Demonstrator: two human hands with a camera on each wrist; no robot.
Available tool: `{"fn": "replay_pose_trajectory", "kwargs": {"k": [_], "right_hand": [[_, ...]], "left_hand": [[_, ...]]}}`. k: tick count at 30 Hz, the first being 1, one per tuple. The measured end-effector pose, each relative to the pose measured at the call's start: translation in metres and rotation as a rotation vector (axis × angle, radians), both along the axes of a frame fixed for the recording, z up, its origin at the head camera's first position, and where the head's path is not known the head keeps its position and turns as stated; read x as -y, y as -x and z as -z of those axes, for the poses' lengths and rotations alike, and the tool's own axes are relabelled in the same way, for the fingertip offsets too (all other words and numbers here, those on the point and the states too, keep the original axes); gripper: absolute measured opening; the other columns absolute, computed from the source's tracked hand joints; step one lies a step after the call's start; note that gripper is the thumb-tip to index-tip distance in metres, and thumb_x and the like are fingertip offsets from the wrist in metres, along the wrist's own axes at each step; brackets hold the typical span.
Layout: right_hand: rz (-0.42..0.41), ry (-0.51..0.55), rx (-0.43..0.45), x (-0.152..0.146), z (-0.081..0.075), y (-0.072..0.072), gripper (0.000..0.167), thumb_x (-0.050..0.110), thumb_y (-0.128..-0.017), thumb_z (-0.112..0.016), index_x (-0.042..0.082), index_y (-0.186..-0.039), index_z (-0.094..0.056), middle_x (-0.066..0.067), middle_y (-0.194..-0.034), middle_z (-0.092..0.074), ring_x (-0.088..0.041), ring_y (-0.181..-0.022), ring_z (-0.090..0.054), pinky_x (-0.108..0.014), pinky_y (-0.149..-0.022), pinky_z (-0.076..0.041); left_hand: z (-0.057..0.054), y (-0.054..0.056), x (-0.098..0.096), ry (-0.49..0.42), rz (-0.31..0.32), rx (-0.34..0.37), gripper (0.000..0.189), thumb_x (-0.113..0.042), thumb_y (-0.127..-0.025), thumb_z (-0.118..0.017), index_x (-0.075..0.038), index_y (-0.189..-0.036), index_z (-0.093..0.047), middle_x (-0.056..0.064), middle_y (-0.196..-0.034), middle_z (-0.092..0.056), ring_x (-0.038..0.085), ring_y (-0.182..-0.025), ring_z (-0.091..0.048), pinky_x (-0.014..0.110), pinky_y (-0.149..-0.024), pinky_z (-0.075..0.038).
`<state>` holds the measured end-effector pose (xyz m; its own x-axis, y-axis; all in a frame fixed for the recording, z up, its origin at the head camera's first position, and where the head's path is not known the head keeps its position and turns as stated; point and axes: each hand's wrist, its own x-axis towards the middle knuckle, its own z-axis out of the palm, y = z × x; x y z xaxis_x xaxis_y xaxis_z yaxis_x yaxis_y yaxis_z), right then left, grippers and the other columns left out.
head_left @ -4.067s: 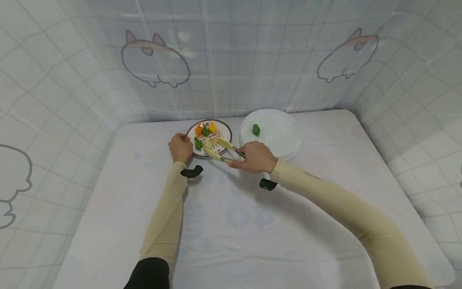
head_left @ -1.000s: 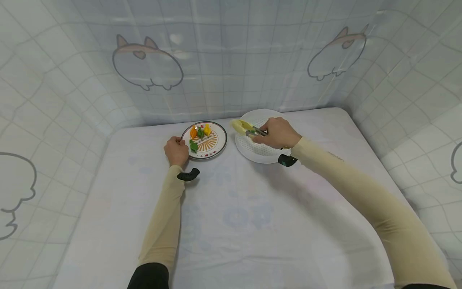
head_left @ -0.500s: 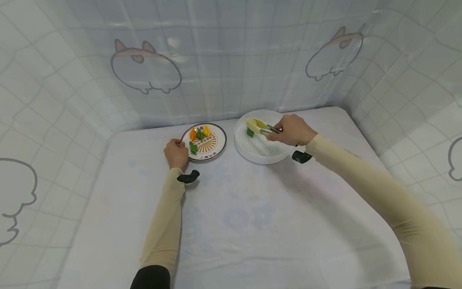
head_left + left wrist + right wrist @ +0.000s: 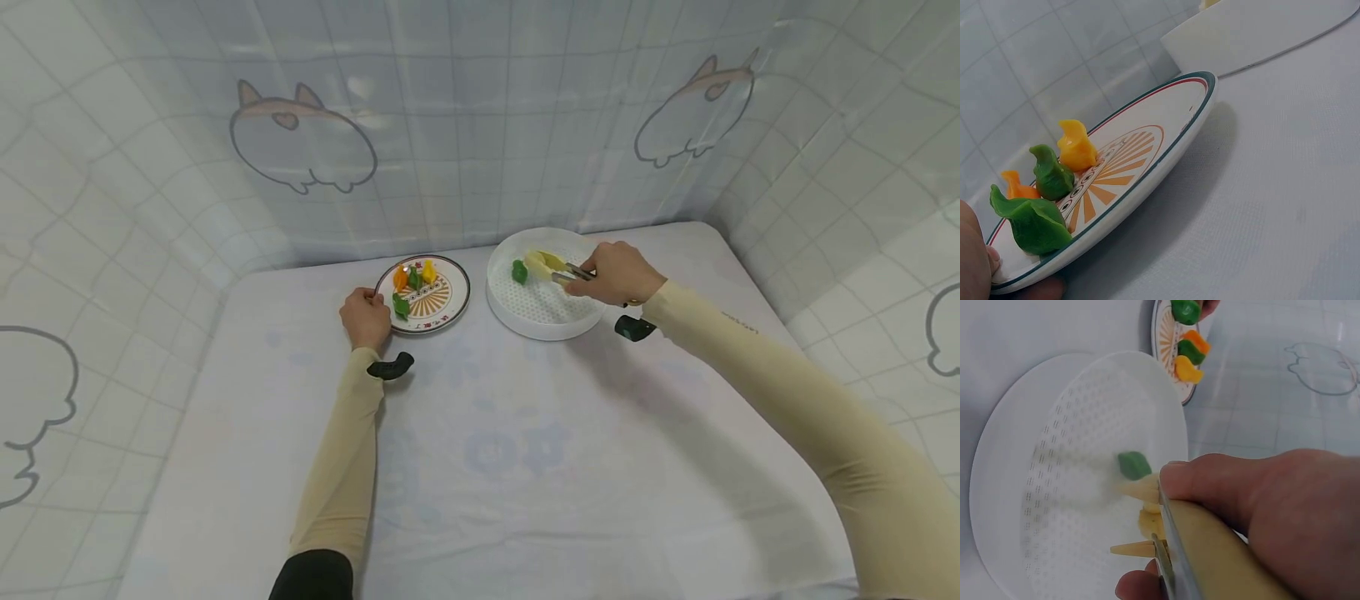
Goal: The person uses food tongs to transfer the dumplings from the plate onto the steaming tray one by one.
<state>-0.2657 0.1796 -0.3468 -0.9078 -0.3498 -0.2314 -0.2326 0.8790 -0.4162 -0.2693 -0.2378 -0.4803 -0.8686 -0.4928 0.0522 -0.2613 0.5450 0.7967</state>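
My left hand (image 4: 366, 319) grips the left rim of a white patterned plate (image 4: 453, 312); in the left wrist view a finger shows beneath the rim. On the plate sit dumpling-shaped pieces: one orange (image 4: 401, 277), one yellow (image 4: 428, 272), two green (image 4: 401, 306). My right hand (image 4: 621, 275) holds metal tongs with yellow tips (image 4: 543, 264) over a round white perforated steamer tray (image 4: 513, 315). Inside the tray is a green dumpling (image 4: 520, 271). The right wrist view shows a pale yellow dumpling (image 4: 1150, 522) between the parted tips; whether they touch it I cannot tell.
A pale cloth covers the table (image 4: 480, 467). Tiled-pattern curtain walls (image 4: 480, 142) rise right behind the plate and tray and at both sides. A narrow gap separates plate from tray.
The tongs, around the pale yellow dumpling over the plate in the oldest frame, have moved right to the tray. They edge further right lately, uncovering the green dumpling. My left hand stays at the plate.
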Motion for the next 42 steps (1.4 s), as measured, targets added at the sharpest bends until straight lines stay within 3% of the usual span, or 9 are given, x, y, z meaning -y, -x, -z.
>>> {"fn": "replay_pose_trajectory", "kwargs": {"k": [9,17,30,36,42], "right_hand": [[0.029,-0.028,0.045,-0.006,0.005,0.003,0.058,0.043,-0.097,-0.075,-0.004,-0.130,-0.072,-0.004,-0.065,-0.066,-0.013,-0.052,-0.051,-0.028,-0.052,-0.043],[0.051,-0.043,0.062,-0.006,0.013,0.004,0.060,0.044,-0.097,-0.075,-0.005,-0.132,-0.071,-0.013,-0.084,-0.076,-0.017,-0.061,-0.055,-0.029,-0.057,-0.044],[0.082,-0.039,0.058,-0.005,0.018,0.001,0.061,0.045,-0.095,-0.077,-0.005,-0.130,-0.072,-0.007,-0.078,-0.071,-0.017,-0.060,-0.057,-0.029,-0.056,-0.045],[0.093,-0.063,0.046,-0.007,0.016,-0.002,0.061,0.050,-0.093,-0.078,-0.003,-0.123,-0.075,-0.009,-0.086,-0.075,-0.021,-0.073,-0.060,-0.032,-0.064,-0.048],[0.095,-0.098,0.028,-0.014,0.009,-0.005,0.073,0.057,-0.088,-0.081,-0.004,-0.128,-0.073,-0.018,-0.117,-0.077,-0.029,-0.101,-0.065,-0.042,-0.085,-0.053]], "left_hand": [[-0.001,-0.001,0.000,0.004,0.004,0.014,0.028,-0.011,-0.108,-0.054,0.008,-0.126,-0.065,0.029,-0.127,-0.069,0.044,-0.123,-0.060,0.053,-0.104,-0.050],[-0.002,-0.002,0.000,0.005,0.011,0.011,0.029,-0.011,-0.109,-0.053,0.009,-0.127,-0.065,0.029,-0.127,-0.068,0.044,-0.123,-0.059,0.053,-0.104,-0.049],[-0.002,-0.003,-0.001,0.003,0.014,0.002,0.029,-0.010,-0.109,-0.052,0.009,-0.127,-0.064,0.029,-0.127,-0.068,0.043,-0.123,-0.060,0.052,-0.104,-0.050],[0.000,-0.002,-0.001,0.011,0.009,-0.005,0.029,-0.011,-0.109,-0.052,0.009,-0.126,-0.064,0.030,-0.126,-0.068,0.044,-0.123,-0.061,0.053,-0.105,-0.050],[0.004,-0.001,0.001,0.026,0.010,-0.024,0.027,-0.010,-0.108,-0.053,0.009,-0.124,-0.065,0.030,-0.125,-0.069,0.046,-0.123,-0.061,0.054,-0.105,-0.049]]}}
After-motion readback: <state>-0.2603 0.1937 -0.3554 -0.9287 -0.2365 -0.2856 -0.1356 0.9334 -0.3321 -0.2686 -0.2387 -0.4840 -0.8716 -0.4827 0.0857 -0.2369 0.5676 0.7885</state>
